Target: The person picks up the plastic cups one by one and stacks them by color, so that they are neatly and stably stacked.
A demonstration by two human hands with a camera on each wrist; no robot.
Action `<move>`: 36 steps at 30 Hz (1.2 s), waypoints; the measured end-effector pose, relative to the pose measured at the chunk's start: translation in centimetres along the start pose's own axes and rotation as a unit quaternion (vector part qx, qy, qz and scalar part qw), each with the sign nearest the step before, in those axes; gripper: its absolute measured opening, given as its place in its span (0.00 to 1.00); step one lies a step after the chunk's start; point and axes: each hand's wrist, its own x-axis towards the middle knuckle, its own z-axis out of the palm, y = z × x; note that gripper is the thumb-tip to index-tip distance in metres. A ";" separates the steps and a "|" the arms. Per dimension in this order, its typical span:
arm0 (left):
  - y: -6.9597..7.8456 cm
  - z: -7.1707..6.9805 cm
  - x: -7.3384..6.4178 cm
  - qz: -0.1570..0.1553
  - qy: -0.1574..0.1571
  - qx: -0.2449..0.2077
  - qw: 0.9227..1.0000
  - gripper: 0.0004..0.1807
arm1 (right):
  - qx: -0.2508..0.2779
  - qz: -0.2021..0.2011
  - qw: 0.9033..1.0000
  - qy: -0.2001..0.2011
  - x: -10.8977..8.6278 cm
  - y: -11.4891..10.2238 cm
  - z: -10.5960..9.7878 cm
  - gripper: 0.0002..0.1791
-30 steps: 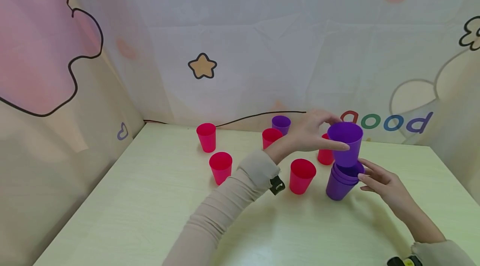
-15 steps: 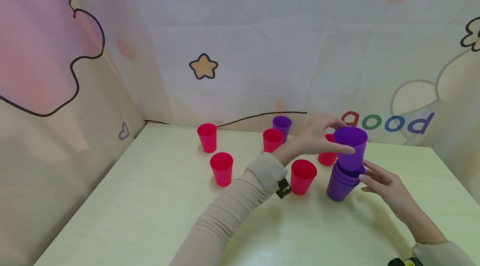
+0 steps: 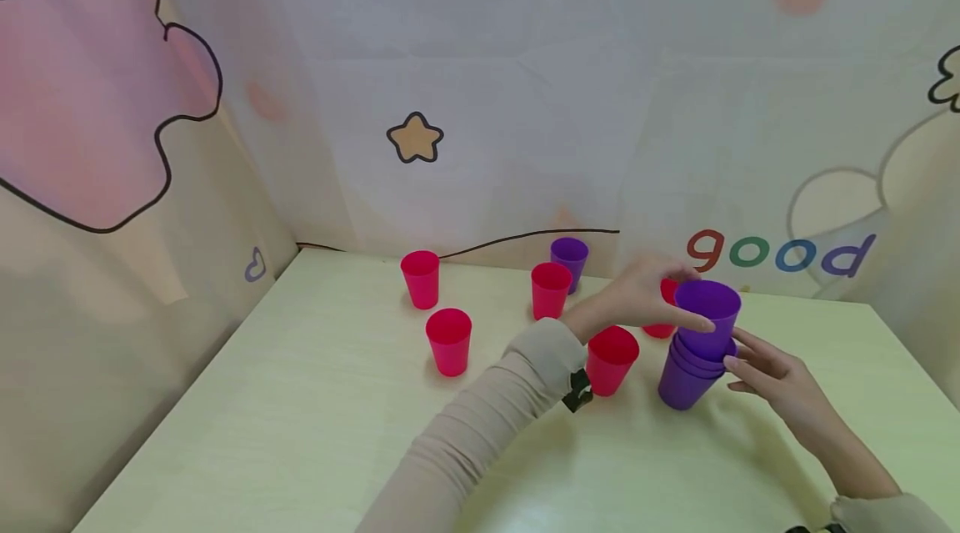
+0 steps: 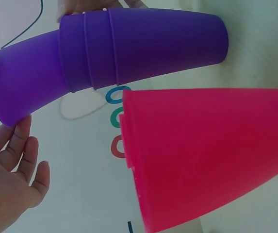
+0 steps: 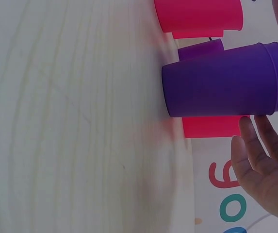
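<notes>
Left hand (image 3: 647, 295) grasps one purple cup (image 3: 707, 341), right hand (image 3: 780, 379) a three-cup stack (image 3: 684, 384); five red cups (image 3: 450, 345), one rear purple cup (image 3: 572, 262)

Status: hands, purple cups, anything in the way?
Left hand grips top cup, base inside stack. Right hand holds stack. Nothing seen blocking.

head — soft light, soft-edged shadows on table (image 3: 262, 433) | wrist views — dimmer, greyish

The left arm (image 3: 472, 433) stretches toward the far right, the left hand (image 3: 651, 295) pinching between thumb (image 3: 692, 319) and fingers (image 3: 678, 267); nearer, to its right, the right hand (image 3: 780, 383) points leftward.
</notes>
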 end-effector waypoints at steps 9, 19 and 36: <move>-0.8 1.2 0.3 -0.004 -0.029 -0.035 0.999 0.36 | -0.025 0.001 1.000 0.009 0.2 0.2 -0.3 0.28; -0.8 2.4 0.4 -0.049 -0.024 -0.020 0.998 0.36 | 0.004 -0.032 0.999 -0.002 0.2 0.4 -0.2 0.26; -0.8 3.5 0.1 -0.080 -0.032 -0.003 0.996 0.36 | -0.057 -0.053 0.997 -0.008 0.1 0.5 -0.2 0.25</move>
